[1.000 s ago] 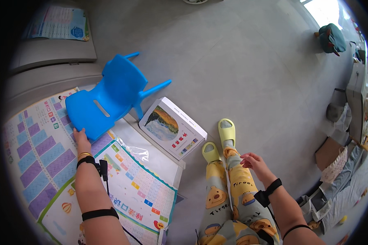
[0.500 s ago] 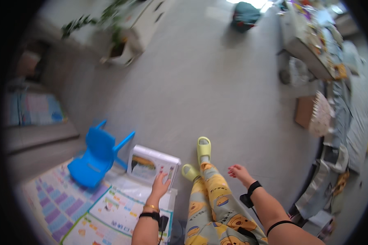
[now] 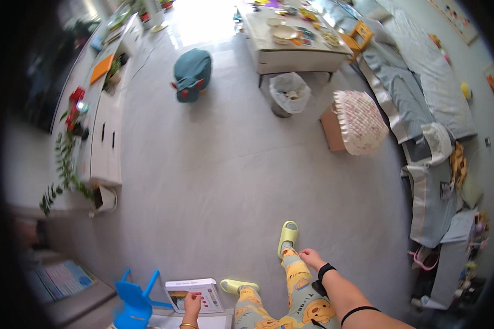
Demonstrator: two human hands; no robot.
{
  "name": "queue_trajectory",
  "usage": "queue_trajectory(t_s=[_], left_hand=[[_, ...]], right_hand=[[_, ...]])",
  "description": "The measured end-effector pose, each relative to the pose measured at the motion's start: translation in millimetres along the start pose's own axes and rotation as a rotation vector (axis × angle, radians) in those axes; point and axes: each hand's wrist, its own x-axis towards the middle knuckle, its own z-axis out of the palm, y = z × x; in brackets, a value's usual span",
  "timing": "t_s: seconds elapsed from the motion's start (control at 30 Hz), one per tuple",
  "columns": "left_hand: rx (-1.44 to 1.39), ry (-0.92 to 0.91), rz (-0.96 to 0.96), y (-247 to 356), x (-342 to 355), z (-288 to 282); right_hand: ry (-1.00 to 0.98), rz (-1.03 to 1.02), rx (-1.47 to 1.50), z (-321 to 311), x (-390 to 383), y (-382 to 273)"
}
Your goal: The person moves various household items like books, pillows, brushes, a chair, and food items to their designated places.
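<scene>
My left hand (image 3: 192, 303) rests on a white picture-printed box (image 3: 194, 293) at the bottom edge of the view, fingers spread over its top. My right hand (image 3: 312, 259) hangs loosely curled beside my knee, holding nothing, with a black band on the wrist. My legs in patterned yellow-and-grey trousers (image 3: 296, 296) end in pale green slippers (image 3: 288, 237). A small blue plastic chair (image 3: 134, 301) stands just left of the box.
A grey floor stretches ahead. A white low cabinet (image 3: 105, 131) with trailing plants lines the left wall. Farther off are a teal pouf (image 3: 192, 74), a bin (image 3: 288, 93), a low table (image 3: 291, 41), a covered stool (image 3: 359, 122) and a grey sofa (image 3: 422, 93).
The view has swung upward from the floor mats to the whole room. My left hand moved from the blue chair onto the white box. My right hand stays by my knee.
</scene>
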Motion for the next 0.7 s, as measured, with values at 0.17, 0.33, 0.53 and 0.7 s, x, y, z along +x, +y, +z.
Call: queue_trajectory(t_s=[0.17,0.33,0.53,0.7], left_hand=[[0.022,-0.112,-0.058,126,12,67],[0.212,-0.247,0.255,274,21,161],[0.2,-0.328,0.266,357,85,187],[0.249,-0.262,0.136,390,185,163]], right_hand=[[0.077,-0.05,0.032,-95,36,-24],[0.253,0.017,0.024,-204,80,-54],[0.259,0.059,0.082,-261,138,-109],[0.124,0.046,0.155,-282,196,-217]])
